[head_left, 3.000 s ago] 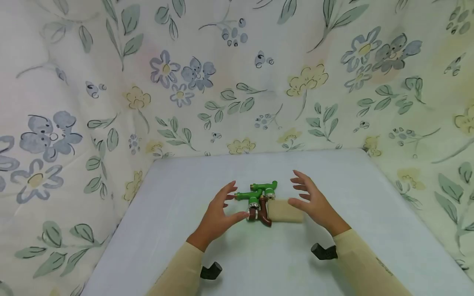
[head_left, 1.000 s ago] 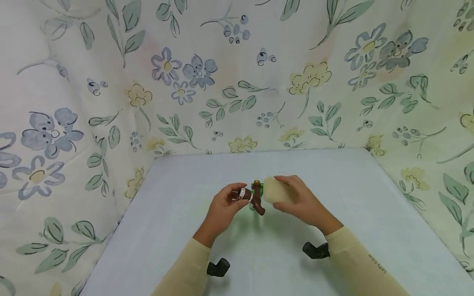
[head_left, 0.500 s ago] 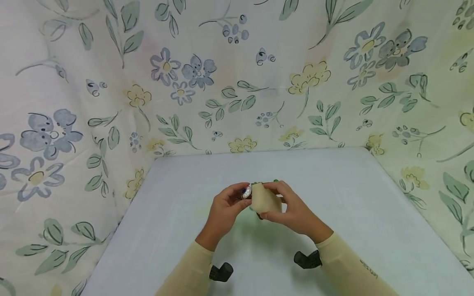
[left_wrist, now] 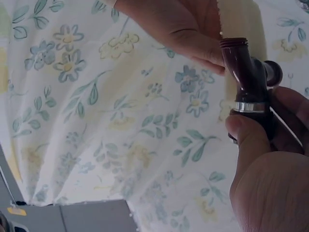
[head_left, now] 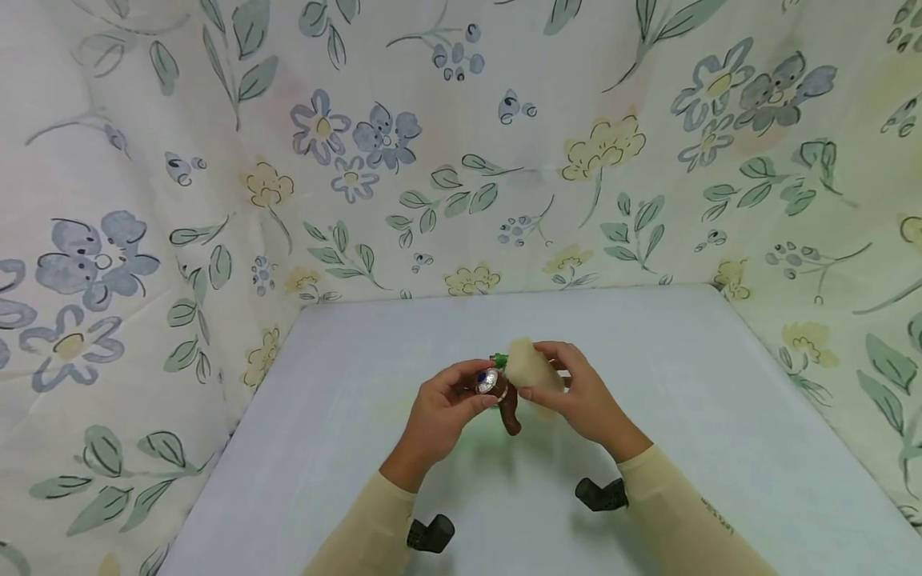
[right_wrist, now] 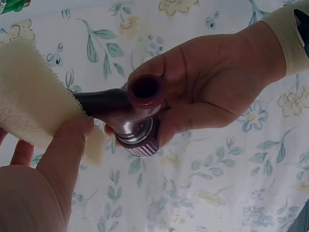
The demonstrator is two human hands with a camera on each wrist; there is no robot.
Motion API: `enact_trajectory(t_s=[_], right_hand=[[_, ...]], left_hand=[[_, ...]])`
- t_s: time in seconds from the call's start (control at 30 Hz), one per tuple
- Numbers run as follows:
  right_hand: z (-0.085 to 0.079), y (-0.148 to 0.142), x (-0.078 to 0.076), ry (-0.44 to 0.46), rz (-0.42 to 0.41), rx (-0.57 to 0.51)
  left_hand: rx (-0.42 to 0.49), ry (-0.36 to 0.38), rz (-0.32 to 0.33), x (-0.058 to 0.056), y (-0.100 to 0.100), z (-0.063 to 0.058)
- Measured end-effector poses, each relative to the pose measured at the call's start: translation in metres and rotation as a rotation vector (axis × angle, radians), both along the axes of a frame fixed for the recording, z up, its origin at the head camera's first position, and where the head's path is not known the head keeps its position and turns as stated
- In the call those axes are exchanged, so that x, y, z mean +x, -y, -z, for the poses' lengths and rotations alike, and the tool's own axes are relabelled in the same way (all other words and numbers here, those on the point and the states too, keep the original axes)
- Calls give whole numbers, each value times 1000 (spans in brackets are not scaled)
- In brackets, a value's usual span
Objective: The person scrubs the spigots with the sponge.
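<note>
My left hand holds a brown faucet by its knob end, above the table. The knob's silvery cap faces up in the head view, and the spout points down. A cream sponge is pinched between the thumb and fingers of my right hand. In the right wrist view the sponge lies against one end of the faucet's dark pipe, covering that end. Part of a green faucet shows behind the hands; the rest of it is hidden.
A white-covered table spreads beneath the hands. Floral cloth hangs behind it and along the sides. A black wrist device is worn at the left sleeve, another black device at the right.
Three seconds ago both hands were empty, with the faucets and sponge on the table. The brown faucet and sponge have since been lifted. In the last half second the sponge shifted right, uncovering the spout.
</note>
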State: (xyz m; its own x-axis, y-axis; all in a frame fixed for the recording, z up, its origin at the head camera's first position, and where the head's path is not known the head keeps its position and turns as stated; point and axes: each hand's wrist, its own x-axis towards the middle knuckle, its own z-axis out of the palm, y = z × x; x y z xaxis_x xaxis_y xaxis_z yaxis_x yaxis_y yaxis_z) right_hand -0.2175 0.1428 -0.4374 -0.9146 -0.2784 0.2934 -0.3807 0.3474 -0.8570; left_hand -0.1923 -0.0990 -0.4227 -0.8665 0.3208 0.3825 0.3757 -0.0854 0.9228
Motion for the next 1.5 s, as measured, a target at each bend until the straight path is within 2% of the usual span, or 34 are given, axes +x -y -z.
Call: enact_trajectory(t_s=[0.2,0.4,0.57,0.7,0.83,1.0,1.2,1.4,1.5], right_hand=[[-2,-1,2,46,3,-16],[0,2,5,61,-43,-25],[5,4,8,33,-115,-28],[4,9,12,13,-184,-28],[-2,13,17,3,-213,-24],[-5,13,19,1,-216,-20],[-2,12,16,-2,-203,-16],[0,10,14,20,-157,-20],[-4,10,17,36,-129,-31]], left_hand=[[-44,-3,-13,12,-4,-22],[-36,-30,-36,8,-5,-17],[-17,-16,-39,4,-6,-13],[-54,1,-92,2,-4,-12],[-57,17,-130,-1,-2,-12],[-44,33,-131,-2,-2,-11],[-39,55,-116,-1,-2,-11],[-65,64,-98,4,-4,-12],[-56,54,-77,6,-5,-13]])
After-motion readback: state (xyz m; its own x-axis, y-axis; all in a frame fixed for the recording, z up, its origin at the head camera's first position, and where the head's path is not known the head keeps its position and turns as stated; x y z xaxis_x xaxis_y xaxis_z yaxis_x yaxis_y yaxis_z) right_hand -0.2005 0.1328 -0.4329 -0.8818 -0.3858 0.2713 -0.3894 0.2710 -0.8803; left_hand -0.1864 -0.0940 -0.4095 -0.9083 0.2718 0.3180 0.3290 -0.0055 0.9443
